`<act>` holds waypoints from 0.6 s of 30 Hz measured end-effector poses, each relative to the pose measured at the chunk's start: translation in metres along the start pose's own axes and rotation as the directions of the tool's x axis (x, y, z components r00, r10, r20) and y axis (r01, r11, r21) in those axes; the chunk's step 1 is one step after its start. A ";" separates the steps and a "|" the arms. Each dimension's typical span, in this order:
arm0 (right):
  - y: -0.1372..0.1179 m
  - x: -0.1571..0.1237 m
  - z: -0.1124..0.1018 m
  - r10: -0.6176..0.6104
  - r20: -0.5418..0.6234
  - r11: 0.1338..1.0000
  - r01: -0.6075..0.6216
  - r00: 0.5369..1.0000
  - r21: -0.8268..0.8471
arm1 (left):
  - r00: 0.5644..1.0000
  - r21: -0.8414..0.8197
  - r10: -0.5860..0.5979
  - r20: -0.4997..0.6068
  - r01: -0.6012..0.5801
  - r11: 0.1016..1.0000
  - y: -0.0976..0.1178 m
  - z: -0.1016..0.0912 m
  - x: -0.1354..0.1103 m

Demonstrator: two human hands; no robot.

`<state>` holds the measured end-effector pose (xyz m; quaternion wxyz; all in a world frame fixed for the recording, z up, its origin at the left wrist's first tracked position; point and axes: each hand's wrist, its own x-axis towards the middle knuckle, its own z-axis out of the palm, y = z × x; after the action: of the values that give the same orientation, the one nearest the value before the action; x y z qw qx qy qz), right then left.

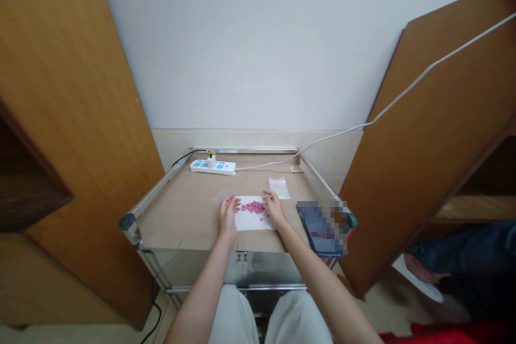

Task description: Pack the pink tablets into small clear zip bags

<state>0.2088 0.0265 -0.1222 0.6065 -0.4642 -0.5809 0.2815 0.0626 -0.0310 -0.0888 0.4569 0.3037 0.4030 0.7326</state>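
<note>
A heap of small pink tablets lies on a white paper sheet, with a few strays nearer the sheet's lower right. My left hand is at the heap's left, its fingers apart and holding nothing. My right hand rests at the heap's right, fingertips at the paper, also holding nothing. A small clear plastic bag lies beyond my right hand. Another faint clear bag sits just beyond my left fingers.
Brown cardboard covers the metal-framed cart top. A white power strip with a plugged-in cord stands at the back. A dark, pixelated device lies at right. Wooden panels flank the cart. A seated person's leg shows at far right.
</note>
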 end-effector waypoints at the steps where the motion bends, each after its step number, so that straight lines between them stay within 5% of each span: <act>1: -0.001 0.000 0.000 0.038 -0.013 0.999 -0.038 0.999 -0.016 | 0.998 0.021 0.021 -0.051 -0.019 1.000 -0.001 -0.001 0.001; 6: -0.002 -0.002 -0.001 0.058 0.010 0.996 -0.058 0.998 -0.061 | 0.968 0.017 0.057 -0.244 -0.055 0.998 -0.002 -0.003 0.004; 13: -0.010 -0.007 -0.004 -0.043 0.053 0.994 0.048 0.998 -0.098 | 0.913 0.034 0.193 -0.359 -0.194 0.980 -0.006 -0.006 0.008; 18: -0.018 -0.011 -0.006 -0.045 0.057 0.992 0.051 0.997 -0.111 | 0.888 0.196 0.263 -0.376 -0.201 0.960 -0.005 -0.014 0.017</act>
<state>0.2090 0.0079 -0.1105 0.5701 -0.4756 -0.6231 0.2460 0.0465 -0.0188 -0.0983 0.2496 0.2280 0.5027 0.7956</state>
